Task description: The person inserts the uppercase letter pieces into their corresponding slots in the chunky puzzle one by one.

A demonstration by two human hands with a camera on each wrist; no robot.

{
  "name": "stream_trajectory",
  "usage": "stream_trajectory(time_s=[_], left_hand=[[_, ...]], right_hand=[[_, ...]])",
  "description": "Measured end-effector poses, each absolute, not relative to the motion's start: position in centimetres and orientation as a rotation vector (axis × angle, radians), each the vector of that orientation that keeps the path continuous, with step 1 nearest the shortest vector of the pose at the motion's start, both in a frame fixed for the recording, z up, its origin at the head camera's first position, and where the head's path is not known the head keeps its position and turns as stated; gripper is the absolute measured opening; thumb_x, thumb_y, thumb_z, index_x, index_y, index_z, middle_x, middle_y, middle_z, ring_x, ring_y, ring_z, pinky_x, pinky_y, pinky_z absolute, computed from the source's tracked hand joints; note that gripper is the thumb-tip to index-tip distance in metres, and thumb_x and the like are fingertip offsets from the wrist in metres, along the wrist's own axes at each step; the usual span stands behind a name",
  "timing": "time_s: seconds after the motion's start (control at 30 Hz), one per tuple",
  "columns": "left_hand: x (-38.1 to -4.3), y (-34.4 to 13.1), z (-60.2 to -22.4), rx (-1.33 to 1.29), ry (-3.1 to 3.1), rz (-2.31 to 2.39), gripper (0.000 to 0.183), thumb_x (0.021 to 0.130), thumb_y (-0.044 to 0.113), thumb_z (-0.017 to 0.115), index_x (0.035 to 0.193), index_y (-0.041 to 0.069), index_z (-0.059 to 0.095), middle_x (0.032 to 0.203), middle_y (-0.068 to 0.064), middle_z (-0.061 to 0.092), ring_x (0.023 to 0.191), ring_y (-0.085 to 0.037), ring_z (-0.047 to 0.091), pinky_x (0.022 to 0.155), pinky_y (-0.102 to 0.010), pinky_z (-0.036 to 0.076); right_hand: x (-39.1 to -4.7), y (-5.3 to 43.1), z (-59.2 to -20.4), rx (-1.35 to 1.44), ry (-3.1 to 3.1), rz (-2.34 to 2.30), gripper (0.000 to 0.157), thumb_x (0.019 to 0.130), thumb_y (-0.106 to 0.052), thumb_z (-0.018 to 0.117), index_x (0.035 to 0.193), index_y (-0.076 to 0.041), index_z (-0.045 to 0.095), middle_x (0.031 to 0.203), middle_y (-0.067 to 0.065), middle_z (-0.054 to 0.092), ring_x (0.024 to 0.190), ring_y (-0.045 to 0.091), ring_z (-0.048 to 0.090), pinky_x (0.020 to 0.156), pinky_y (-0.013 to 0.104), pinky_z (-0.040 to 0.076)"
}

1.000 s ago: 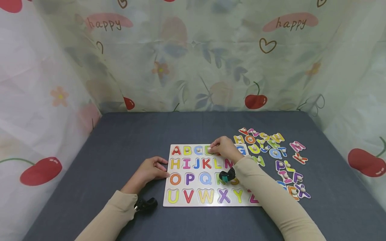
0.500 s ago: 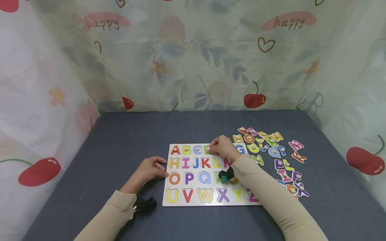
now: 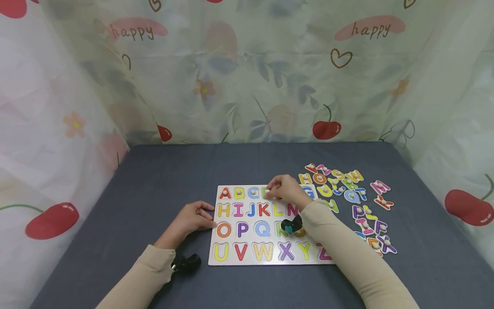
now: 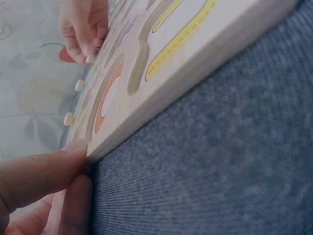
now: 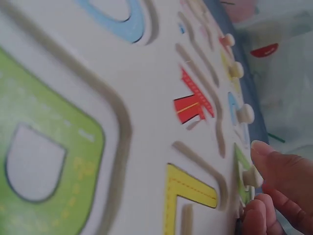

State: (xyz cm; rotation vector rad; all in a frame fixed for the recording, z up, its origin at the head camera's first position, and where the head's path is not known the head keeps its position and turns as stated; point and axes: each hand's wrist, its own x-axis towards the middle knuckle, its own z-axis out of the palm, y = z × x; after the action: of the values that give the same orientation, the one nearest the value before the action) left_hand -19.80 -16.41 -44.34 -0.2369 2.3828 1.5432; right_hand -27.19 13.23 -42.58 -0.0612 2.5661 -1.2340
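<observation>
A wooden alphabet puzzle board [image 3: 252, 219] lies on the dark table, with letter-shaped recesses in rows. Knobbed pieces A [image 3: 225, 193], B [image 3: 239, 192] and C [image 3: 253, 192] sit in its top row. At the green D piece [image 5: 243, 169], my right hand [image 3: 287, 189] has thumb and fingers about the round knob [image 5: 253, 176]; the piece lies at its recess, partly covered by the hand. My left hand [image 3: 193, 217] rests against the board's left edge, thumb and fingertips touching it, as the left wrist view [image 4: 46, 181] also shows.
Several loose knobbed letters lie right of the board, among them a blue Q [image 3: 352, 196], a pink M [image 3: 380, 187], a red K [image 3: 384, 202] and a purple X [image 3: 386, 244]. My right forearm [image 3: 347, 249] covers the board's right part. Printed curtains [image 3: 247, 86] enclose the table.
Both hands stay almost in place. The right fingers at the D piece have shifted only slightly, and its knob shows less in the head view now.
</observation>
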Motion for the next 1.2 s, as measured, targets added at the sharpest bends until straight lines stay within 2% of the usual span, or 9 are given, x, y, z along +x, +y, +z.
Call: stream_trajectory(time_s=[0.2, 0.33, 0.5, 0.73, 0.93, 1.2], left_hand=[[-19.9, -16.4, -44.4, -0.230, 2.386, 1.545, 0.050, 0.069, -0.001, 0.084, 0.113, 0.000, 0.061, 0.077, -0.009, 0.063, 0.066, -0.016, 0.062, 0.061, -0.027, 0.052], [-19.9, -16.4, -44.5, -0.226, 2.388, 1.544, 0.049, 0.069, -0.001, 0.083, 0.113, 0.000, 0.061, 0.077, -0.010, 0.063, 0.065, -0.016, 0.061, 0.061, -0.027, 0.052], [-19.9, -16.3, -44.5, -0.247, 2.403, 1.530, 0.049, 0.069, -0.002, 0.083, 0.113, 0.001, 0.061, 0.077, -0.010, 0.063, 0.065, -0.016, 0.062, 0.061, -0.027, 0.052], [-19.9, -16.3, -44.6, -0.252, 2.407, 1.531, 0.049, 0.069, -0.001, 0.083, 0.113, 0.001, 0.061, 0.078, -0.010, 0.062, 0.065, -0.016, 0.062, 0.061, -0.028, 0.052], [-19.9, -16.3, -44.7, -0.247, 2.395, 1.547, 0.049, 0.069, -0.003, 0.083, 0.113, 0.000, 0.061, 0.078, -0.010, 0.063, 0.065, -0.016, 0.063, 0.062, -0.028, 0.053], [-19.9, -16.3, -44.6, -0.255, 2.397, 1.533, 0.049, 0.070, -0.002, 0.083, 0.113, 0.001, 0.061, 0.078, -0.010, 0.062, 0.066, -0.016, 0.063, 0.062, -0.028, 0.053]], right_hand=[[-26.9, 14.6, -41.5, -0.090, 2.552, -1.296, 0.025, 0.084, -0.023, 0.076, 0.102, -0.010, 0.066, 0.089, 0.006, 0.060, 0.077, 0.021, 0.058, 0.067, 0.030, 0.048], [-26.6, 16.6, -40.0, -0.150, 2.599, -1.304, 0.027, 0.087, -0.025, 0.073, 0.107, -0.007, 0.065, 0.094, 0.008, 0.061, 0.085, 0.026, 0.059, 0.078, 0.040, 0.050], [-26.1, 19.6, -38.4, -0.155, 2.614, -1.368, 0.034, 0.090, -0.028, 0.070, 0.114, -0.006, 0.062, 0.101, 0.011, 0.061, 0.098, 0.033, 0.060, 0.090, 0.046, 0.049], [-24.9, 23.2, -37.5, -0.090, 2.671, -1.390, 0.043, 0.090, -0.034, 0.069, 0.120, -0.004, 0.059, 0.107, 0.013, 0.060, 0.100, 0.035, 0.059, 0.085, 0.040, 0.051], [-23.5, 26.0, -37.2, -0.047, 2.697, -1.365, 0.048, 0.091, -0.037, 0.066, 0.124, -0.004, 0.057, 0.112, 0.013, 0.058, 0.098, 0.027, 0.060, 0.081, 0.031, 0.051], [-22.2, 29.9, -37.5, 0.034, 2.762, -1.316, 0.056, 0.091, -0.049, 0.062, 0.125, -0.005, 0.055, 0.115, 0.010, 0.058, 0.093, 0.017, 0.063, 0.079, 0.030, 0.052]])
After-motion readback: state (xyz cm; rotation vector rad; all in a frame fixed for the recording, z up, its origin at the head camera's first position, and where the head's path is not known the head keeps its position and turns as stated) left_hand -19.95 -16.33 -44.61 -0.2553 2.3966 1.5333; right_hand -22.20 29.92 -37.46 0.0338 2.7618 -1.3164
